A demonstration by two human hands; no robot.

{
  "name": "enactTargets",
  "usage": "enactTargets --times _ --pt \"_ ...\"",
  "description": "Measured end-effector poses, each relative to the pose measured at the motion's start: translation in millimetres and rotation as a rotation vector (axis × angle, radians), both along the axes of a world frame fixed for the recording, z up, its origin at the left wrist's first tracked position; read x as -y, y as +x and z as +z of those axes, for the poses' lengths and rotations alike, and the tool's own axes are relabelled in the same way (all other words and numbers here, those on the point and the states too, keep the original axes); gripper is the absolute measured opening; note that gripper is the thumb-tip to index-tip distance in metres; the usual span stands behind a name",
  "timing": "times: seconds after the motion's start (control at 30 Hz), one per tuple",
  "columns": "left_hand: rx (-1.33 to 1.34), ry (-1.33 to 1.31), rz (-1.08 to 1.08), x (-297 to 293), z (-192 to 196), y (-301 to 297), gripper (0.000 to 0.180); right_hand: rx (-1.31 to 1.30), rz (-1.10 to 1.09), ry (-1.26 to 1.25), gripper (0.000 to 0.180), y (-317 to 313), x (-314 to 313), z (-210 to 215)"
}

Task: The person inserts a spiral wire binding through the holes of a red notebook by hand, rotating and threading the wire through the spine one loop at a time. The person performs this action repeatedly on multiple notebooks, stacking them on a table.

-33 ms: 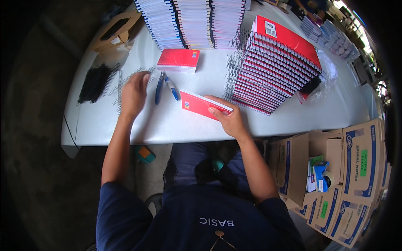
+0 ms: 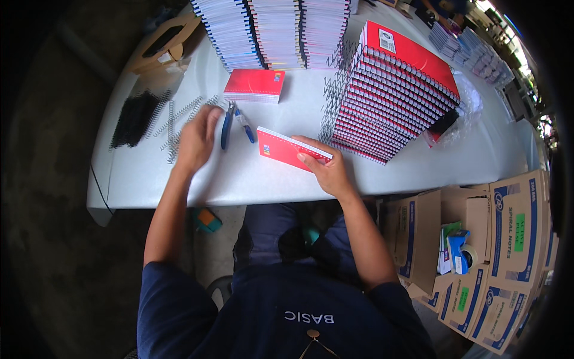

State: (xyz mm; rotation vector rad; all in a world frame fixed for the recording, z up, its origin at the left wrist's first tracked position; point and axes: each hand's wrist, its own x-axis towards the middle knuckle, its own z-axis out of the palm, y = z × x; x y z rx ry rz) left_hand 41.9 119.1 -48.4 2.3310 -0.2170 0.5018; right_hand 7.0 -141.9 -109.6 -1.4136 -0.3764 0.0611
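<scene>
My right hand [image 2: 324,167] grips a small red notepad [image 2: 284,149] by its right part, thumb on the cover. A row of punched holes runs along its upper edge, and no coil is in it. Over the left part of the table is my left hand [image 2: 199,136], its fingers curled; whatever may be in them is hidden. Beside that hand lie loose metal spiral coils [image 2: 171,119]. Just to its right are blue-handled pliers [image 2: 226,127] and a blue-and-clear pen-like tool [image 2: 244,124]. A short stack of red notepads [image 2: 254,87] rests beyond the tools.
A tall pile of spiral-bound red notebooks [image 2: 388,96] stands at the right, stacks of bound white pages [image 2: 275,36] at the back. Black coils [image 2: 139,119] and a cardboard box [image 2: 164,45] are at the left. Cartons [image 2: 514,227] stand beside the table, lower right.
My left hand has moved slightly to the right, away from the loose coils and closer to the pliers. My right hand and its notepad stay in place.
</scene>
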Motion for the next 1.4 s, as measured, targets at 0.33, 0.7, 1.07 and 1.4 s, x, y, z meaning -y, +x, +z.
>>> enactTargets --times 0.33,0.7,1.07,1.4 --pt "-0.707 -0.340 -0.292 21.3 -2.4 -15.8 0.045 0.010 0.009 -0.037 0.029 0.7 0.2 0.2" --pt "-0.906 -0.390 -0.403 6.9 20.1 -1.0 0.046 0.001 -0.018 0.000 0.029 -0.2 -1.6 0.3" --pt "-0.814 -0.346 -0.310 13.5 26.2 2.3 0.032 0.081 0.034 -0.101 0.029 -2.4 1.6 3.1" --pt "-0.379 -0.134 -0.509 12.5 21.9 -9.2 0.027 0.079 0.024 -0.075 0.030 -4.1 -0.1 1.1"
